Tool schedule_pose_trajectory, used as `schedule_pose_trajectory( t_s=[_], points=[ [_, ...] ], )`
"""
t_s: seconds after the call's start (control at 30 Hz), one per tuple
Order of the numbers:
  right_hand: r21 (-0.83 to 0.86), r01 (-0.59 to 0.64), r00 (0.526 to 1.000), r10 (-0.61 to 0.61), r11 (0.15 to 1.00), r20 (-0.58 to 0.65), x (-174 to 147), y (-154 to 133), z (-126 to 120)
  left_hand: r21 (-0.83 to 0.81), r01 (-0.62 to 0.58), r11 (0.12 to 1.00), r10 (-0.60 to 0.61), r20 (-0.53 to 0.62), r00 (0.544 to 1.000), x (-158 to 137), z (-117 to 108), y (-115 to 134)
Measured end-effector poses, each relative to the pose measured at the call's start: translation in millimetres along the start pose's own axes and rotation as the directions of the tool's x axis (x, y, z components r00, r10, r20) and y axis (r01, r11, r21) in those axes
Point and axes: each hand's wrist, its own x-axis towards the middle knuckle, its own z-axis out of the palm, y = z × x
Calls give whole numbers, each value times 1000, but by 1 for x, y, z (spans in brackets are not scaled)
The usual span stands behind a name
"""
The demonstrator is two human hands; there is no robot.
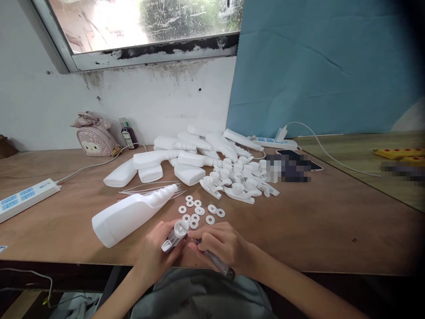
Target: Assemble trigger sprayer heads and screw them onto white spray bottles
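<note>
My left hand (158,246) is closed around a white trigger spray head (175,235), its round collar facing up. In my right hand (223,243) is a screwdriver (219,263) with a clear handle and dark end; its tip is hidden by the fingers. The right fingertips are at the collar's edge, where a small translucent piece is too unclear to name. Just beyond the hands lie several flat white washers (210,219). A single white bottle (128,218) rests on its side left of them, with thin clear tubes (146,191) behind it.
Several white bottles (189,173) are heaped at the back, beside a pile of spray heads (239,190). Power strips (29,197) with cables lie left and back right. A pink bag (94,139), a dark bottle (129,135) and a phone (315,166) are also on the table.
</note>
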Motion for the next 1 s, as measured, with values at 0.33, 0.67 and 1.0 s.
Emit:
schedule_pose_trajectory(
  t_s=[0.33, 0.67, 1.0],
  points=[
    [367, -606, 796, 542, 706, 270, 8, 4, -20, 85, -123, 989, 124, 2, 992, 0, 3, -2],
    [573, -765, 566, 730, 293, 383, 15, 9, -22, 114, -164, 980, 167, -20, 986, 3, 2, 0],
    [662, -742, 495, 754, 107, 433, 20, 7, -25, 114, -165, 980, 169, -28, 985, 4, 4, -2]
  ],
)
